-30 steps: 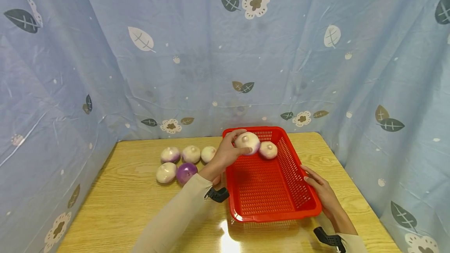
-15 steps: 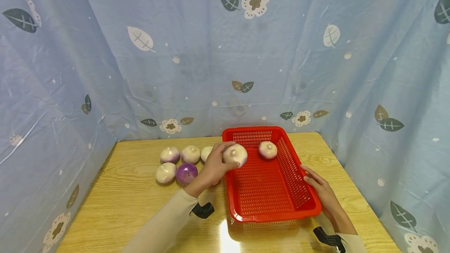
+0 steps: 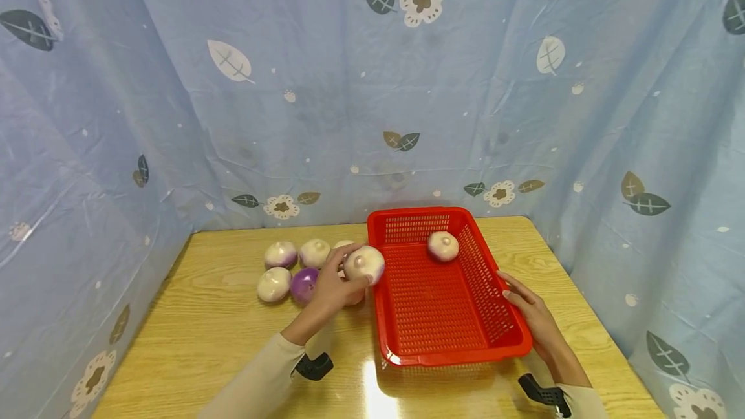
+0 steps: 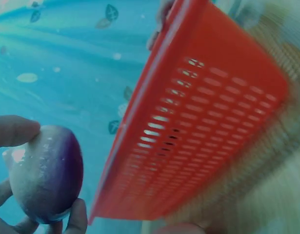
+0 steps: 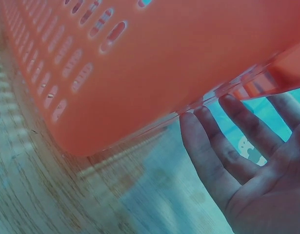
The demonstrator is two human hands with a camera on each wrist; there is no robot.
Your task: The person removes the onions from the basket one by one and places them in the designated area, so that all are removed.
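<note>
Count: seven onions in all. One in left hand (image 3: 333, 284), one in basket (image 3: 495, 315), five on table (image 3: 198, 335).

Held onion (image 3: 364, 264): white with purple blush on one flank, small nub on top, glossy skin. Gripped by left fingers (image 4: 14, 130) curled round it, thumb on one side, fingertips under. Position: above table, just outside basket's left rim, near its far half. In left wrist view, purple side faces basket wall, apart from it.

Basket onion (image 3: 443, 246): white and pale purple, nub up, resting on floor near far right corner.

Table group, left of basket, two rows. Far row: pale onion (image 3: 280, 254), second pale onion (image 3: 315, 253), third (image 3: 342, 245) mostly hidden behind left hand. Near row: white onion (image 3: 274, 284), purple onion (image 3: 304, 284) beside it, touching or nearly so; purple one partly covered by hand. Whether another lies under the hand: cannot tell.

Basket: one, red plastic, rectangular, perforated floor and slotted walls, long side running away from viewer, sitting on right half of table.

Right hand (image 3: 532, 321): fingers straight, laid flat against outside of basket's right wall, near its lower rim in right wrist view. Grips nothing.

Table: one, light wood grain, glare spot near front edge. Blue curtain (image 3: 349, 83) with leaf and flower print on three sides.
</note>
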